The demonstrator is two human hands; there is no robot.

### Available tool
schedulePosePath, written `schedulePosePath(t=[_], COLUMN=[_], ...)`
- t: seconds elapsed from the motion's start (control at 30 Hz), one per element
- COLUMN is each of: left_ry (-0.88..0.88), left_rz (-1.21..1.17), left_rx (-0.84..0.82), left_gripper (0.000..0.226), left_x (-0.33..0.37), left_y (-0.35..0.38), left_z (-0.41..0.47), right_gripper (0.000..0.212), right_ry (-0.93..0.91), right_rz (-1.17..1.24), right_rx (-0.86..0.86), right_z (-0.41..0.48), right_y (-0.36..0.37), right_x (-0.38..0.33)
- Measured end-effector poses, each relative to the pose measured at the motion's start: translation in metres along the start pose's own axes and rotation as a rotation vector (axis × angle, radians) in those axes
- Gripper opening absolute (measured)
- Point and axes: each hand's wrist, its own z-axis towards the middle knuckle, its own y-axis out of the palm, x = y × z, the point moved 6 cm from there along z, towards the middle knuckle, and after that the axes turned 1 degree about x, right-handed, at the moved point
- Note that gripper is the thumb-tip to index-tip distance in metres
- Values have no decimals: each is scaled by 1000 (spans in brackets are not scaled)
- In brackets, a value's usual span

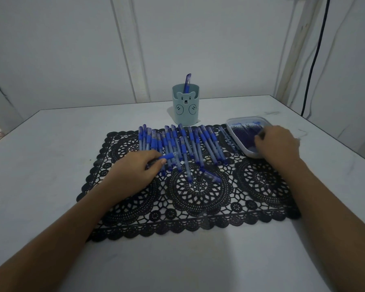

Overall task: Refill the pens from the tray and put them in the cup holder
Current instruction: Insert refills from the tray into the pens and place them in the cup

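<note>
Left hand (135,168) pinches 1 pen (167,156); right hand (277,142) digs in the tray (249,118), its grip hidden; snagged refills (243,134) could spill out.

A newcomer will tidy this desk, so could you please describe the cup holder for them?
On the white table, look just beyond the far edge of the black lace mat. The cup holder is the tall pale-green cup with a bear face, unlike the low white tray to its right.
</note>
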Motion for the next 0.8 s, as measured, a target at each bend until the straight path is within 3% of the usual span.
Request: schedulePosePath(t=[0.13, 0.57, 0.8], left_ry=[-9, -30, -19], left_rz=[12, 45, 38], left_rx=[2, -12, -14], left_gripper=[22, 24, 21], left_x=[0, -2, 0], left_y=[0, 2, 1], left_z=[-1, 0, -1], right_gripper=[24, 23, 21], right_ry=[87, 71, 135], right_rz=[-26, 30, 90], right_rx=[-143, -319, -143], right_z=[12, 15, 12], right_y=[13, 23, 15], right_x=[13, 12, 8])
